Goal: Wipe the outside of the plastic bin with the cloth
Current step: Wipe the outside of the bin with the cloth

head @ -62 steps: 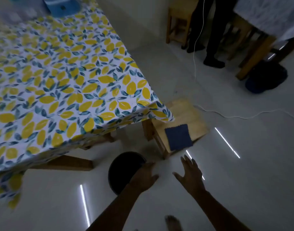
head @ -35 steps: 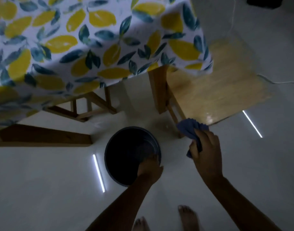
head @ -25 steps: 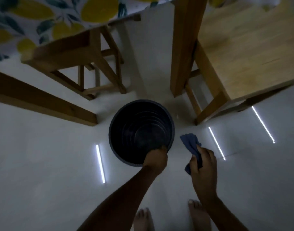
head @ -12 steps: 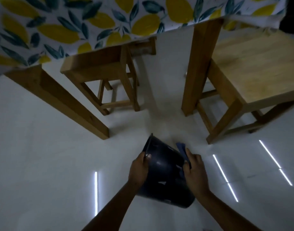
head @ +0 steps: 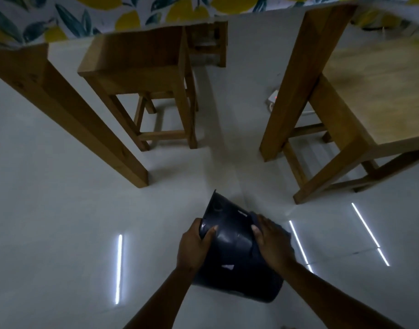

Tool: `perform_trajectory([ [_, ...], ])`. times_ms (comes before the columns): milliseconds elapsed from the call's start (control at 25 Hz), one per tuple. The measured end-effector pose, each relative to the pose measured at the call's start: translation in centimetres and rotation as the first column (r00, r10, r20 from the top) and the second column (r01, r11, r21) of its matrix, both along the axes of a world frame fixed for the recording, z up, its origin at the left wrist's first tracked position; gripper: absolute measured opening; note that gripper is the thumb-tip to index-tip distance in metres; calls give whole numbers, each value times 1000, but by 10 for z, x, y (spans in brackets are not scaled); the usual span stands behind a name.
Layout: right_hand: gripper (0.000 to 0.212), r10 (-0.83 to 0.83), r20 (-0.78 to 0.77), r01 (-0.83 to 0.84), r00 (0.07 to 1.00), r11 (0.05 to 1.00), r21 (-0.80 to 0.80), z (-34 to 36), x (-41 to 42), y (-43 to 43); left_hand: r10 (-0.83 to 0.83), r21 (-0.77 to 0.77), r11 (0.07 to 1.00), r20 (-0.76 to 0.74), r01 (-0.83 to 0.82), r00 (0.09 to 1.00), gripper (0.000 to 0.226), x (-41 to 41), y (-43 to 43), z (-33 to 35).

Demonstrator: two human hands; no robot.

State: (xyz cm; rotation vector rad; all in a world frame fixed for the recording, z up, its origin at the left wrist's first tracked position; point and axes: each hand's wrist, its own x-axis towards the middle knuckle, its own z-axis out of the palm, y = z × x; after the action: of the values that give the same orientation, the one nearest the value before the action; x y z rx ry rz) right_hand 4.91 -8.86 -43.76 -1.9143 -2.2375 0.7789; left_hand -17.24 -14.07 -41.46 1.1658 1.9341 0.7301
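Observation:
The dark plastic bin (head: 237,264) is tipped over above the white floor, its mouth facing away from me and its base toward me. My left hand (head: 194,245) grips the rim on the left side, thumb on the outer wall. My right hand (head: 271,243) lies flat on the bin's right outer wall, pressing the dark blue cloth (head: 255,217) against it. Only a small edge of the cloth shows beyond my fingers; the rest is hidden under the hand.
A table with a lemon-print cloth (head: 108,13) stands ahead on wooden legs (head: 68,119) (head: 296,86). A wooden stool (head: 146,74) sits under it, and another stool (head: 374,96) stands at the right. A white power strip (head: 273,100) lies on the floor behind.
The bin went from standing upright on the floor to being tilted with its mouth away. My right hand took the cloth from the stool and laid it on the bin's wall.

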Motion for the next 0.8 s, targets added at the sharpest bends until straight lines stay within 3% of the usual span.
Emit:
perform_trajectory([
  [80,71,-58,-10,59,998,997,42,-2,6,-17,3,-6,1000,20,-3,1000,27,0,1,-2],
  [200,66,113,26,-115,993,991,73,-2,-34,-52,1,16,1000,-20,-1,1000,27,-2,-2,-9],
  [280,62,172,-15,-170,985,983,65,-12,-55,-20,22,39,999,-19,-21,1000,25,-3,-8,-11],
  [320,61,97,-88,-105,991,991,-87,-9,-57,10,25,40,999,-17,-25,1000,23,-4,-8,-12],
  [400,66,-37,-107,22,994,989,-143,-10,-40,52,24,17,1000,16,-24,1000,19,-4,-10,-10],
  [480,73,-208,-157,170,966,960,-222,-10,-29,34,9,-8,1000,32,-8,999,20,-5,-11,-6],
  [520,71,-99,-81,90,992,990,-106,-12,-33,8,6,-19,1000,25,-6,1000,21,-6,-11,-5],
  [640,57,226,-53,-227,973,974,-17,2,-52,-44,14,-23,1000,14,-13,1000,17,-9,-12,-9],
  [680,56,256,-35,-257,966,967,1,-3,-56,-29,5,-16,1000,11,-5,1000,15,-8,-11,-6],
  [760,56,124,-188,-150,974,980,-133,-3,-50,28,-8,-12,1000,-2,8,1000,16,-6,-8,-5],
  [800,57,114,-65,-121,991,987,-103,-2,-38,50,0,-29,1000,5,0,1000,17,-6,-7,-4],
])
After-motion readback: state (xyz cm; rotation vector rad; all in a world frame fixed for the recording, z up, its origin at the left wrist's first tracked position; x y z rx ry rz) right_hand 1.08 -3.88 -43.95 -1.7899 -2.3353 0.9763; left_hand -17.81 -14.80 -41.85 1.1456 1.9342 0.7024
